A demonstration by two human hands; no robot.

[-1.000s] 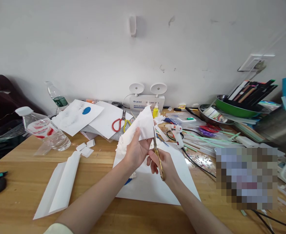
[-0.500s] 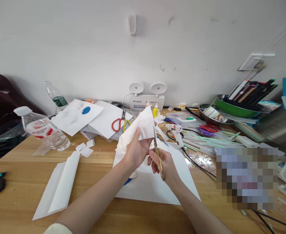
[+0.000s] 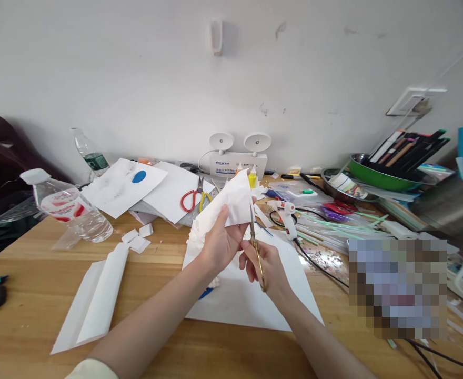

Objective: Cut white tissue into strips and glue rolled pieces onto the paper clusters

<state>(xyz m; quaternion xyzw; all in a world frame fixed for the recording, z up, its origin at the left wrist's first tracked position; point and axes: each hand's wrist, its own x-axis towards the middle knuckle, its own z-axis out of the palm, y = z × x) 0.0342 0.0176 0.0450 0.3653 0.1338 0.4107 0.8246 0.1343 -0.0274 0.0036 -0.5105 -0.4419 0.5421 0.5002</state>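
Observation:
My left hand (image 3: 222, 245) grips a folded piece of white paper (image 3: 231, 199), thumb on its near face, and holds it up over the table. Gold-handled scissors (image 3: 260, 263) are in my right hand (image 3: 269, 266), fingers through the handle. Their blades point up along the right edge of the paper; whether they cut into it I cannot tell. Beneath both hands lies a large white sheet (image 3: 251, 310). A white crumpled piece (image 3: 194, 237) and a bit of blue (image 3: 205, 293) show on it, partly hidden by my left hand and forearm.
A folded paper (image 3: 97, 300), paper scraps (image 3: 139, 242) and a water bottle (image 3: 69, 208) are on the left. Pliers (image 3: 195, 197) lie on papers behind. To the right are a glue gun (image 3: 287, 216), its cable, many thin sticks and a green bowl of markers (image 3: 393, 176).
The view has shifted very slightly. My hands, the paper and the scissors keep almost the same position.

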